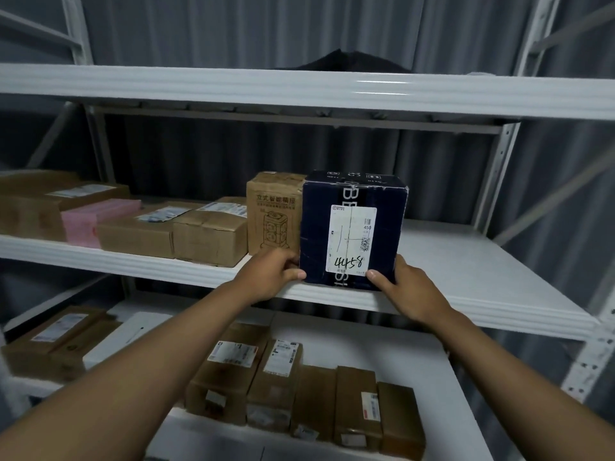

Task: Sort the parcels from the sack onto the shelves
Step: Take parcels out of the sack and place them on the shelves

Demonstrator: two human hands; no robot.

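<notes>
A dark blue parcel (352, 227) was being set on the middle shelf (466, 261), held at its lower corners by both hands.

The left hand (269, 274) was curled round the lower left corner and the right hand (404, 287) gripped the lower right, thumb laid on the labelled front face. The parcel stood upright at the shelf's front edge, seemingly touching a tall brown carton (274, 212) on its left. The placing step was judged nearly done; what remained would be a push back from the lip and a release. Bare shelf lay to the right and behind, so room was there. The upper shelf beam (299, 91) was well above the parcel. A lower shelf (382, 341) held rows of brown boxes (299, 394).
</notes>
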